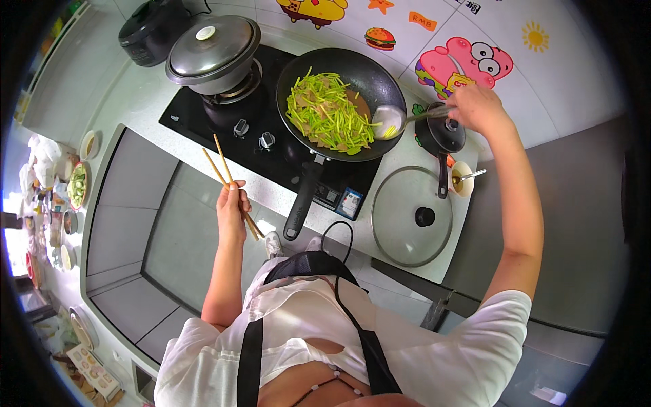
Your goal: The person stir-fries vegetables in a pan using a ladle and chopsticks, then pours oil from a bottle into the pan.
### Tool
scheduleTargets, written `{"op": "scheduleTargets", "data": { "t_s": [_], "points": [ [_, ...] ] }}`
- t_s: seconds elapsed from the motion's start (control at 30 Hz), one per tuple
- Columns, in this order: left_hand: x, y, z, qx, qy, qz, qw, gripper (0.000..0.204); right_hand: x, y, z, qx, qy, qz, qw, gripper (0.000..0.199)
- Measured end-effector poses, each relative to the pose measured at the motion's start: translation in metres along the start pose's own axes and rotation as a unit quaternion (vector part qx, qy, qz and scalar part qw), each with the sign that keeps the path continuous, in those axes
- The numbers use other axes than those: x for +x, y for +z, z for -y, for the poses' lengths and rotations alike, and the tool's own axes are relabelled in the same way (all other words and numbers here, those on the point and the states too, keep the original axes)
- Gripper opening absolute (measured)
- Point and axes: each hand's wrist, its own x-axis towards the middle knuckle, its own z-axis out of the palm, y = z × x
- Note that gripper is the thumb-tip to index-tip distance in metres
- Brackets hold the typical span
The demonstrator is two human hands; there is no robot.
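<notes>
In my left hand [232,211], closed and held in front of the counter edge, is a pair of wooden chopsticks [215,165], tips pointing toward the stove. A ladle [391,123] is gripped in my right hand [476,108], raised beyond the wok's right side. Its bowl rests at the right inner side of the black wok [380,81], with a few green pieces in it. Chopped green stalks mixed with brownish meat-like slices [329,112] fill the wok's left and middle, with brown liquid beside them. The wok's long handle [303,200] points toward me.
Left of the wok, a lidded grey pot [215,57] stands on the black hob [196,122]. A glass lid [400,230], a small black lidded pan [444,136] and a bowl with a spoon [462,178] are at right. A black cooker [150,34] sits far left.
</notes>
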Motion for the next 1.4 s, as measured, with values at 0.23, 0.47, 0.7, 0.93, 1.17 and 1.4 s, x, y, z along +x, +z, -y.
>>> {"op": "scheduleTargets", "data": {
  "t_s": [0.23, 0.47, 0.7, 0.93, 1.17, 1.4],
  "points": [
    [0.010, -0.021, 0.007, -0.001, -0.033, 0.015, 0.999, 0.019, 0.000, 0.065, 0.018, 0.388, 0.046, 0.199, 0.899, 0.026],
    [0.020, -0.046, -0.012, 0.003, -0.023, 0.016, 1.000, 0.019, -0.023, 0.125, 0.089, 0.396, 0.173, -0.018, 0.902, 0.030],
    [0.022, -0.071, -0.033, -0.007, -0.026, 0.022, 0.999, 0.019, -0.043, 0.047, 0.110, 0.147, 0.117, -0.143, 0.972, 0.027],
    [0.030, -0.073, -0.044, -0.021, -0.018, 0.053, 0.998, 0.019, -0.039, 0.003, 0.122, 0.107, 0.100, -0.164, 0.975, 0.026],
    [0.039, -0.072, -0.038, -0.043, -0.034, 0.066, 0.996, 0.018, -0.019, 0.000, 0.133, 0.131, 0.083, -0.154, 0.976, 0.027],
    [0.042, -0.070, -0.035, -0.043, -0.040, 0.061, 0.996, 0.018, -0.005, 0.038, 0.152, 0.151, 0.087, -0.099, 0.980, 0.026]
  ]
}}
